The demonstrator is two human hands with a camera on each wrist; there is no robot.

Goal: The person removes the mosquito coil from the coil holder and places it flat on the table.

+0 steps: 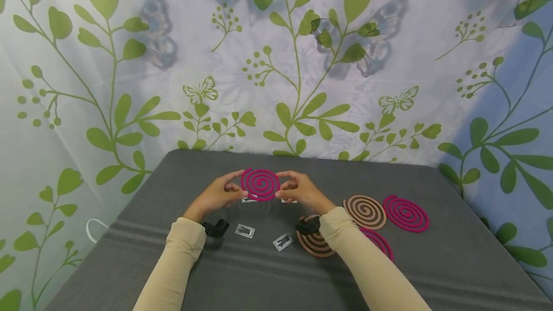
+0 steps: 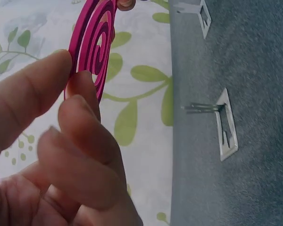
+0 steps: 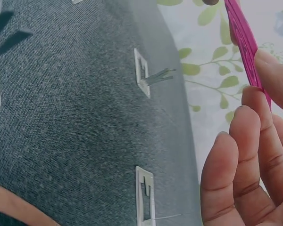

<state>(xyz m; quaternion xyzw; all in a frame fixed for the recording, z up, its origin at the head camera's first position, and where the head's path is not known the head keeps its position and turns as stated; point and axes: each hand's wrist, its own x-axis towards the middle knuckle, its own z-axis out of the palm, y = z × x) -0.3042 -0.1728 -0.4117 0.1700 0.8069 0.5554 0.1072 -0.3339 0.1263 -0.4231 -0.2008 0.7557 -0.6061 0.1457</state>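
A magenta mosquito coil is held up above the table, its flat spiral facing me. My left hand pinches its left edge between thumb and fingertips. On the opposite edge, my right hand pinches it the same way. The left wrist view shows the coil steeply from the side, and the right wrist view has it almost edge-on. Below and behind the coil lie two thin metal coil stands, partly hidden by the hands. Two more stands lie nearer, between the forearms.
On the right, a brown coil and a magenta coil lie flat on the grey table. Another brown coil and magenta coil are partly covered by my right arm. A patterned curtain hangs behind the table.
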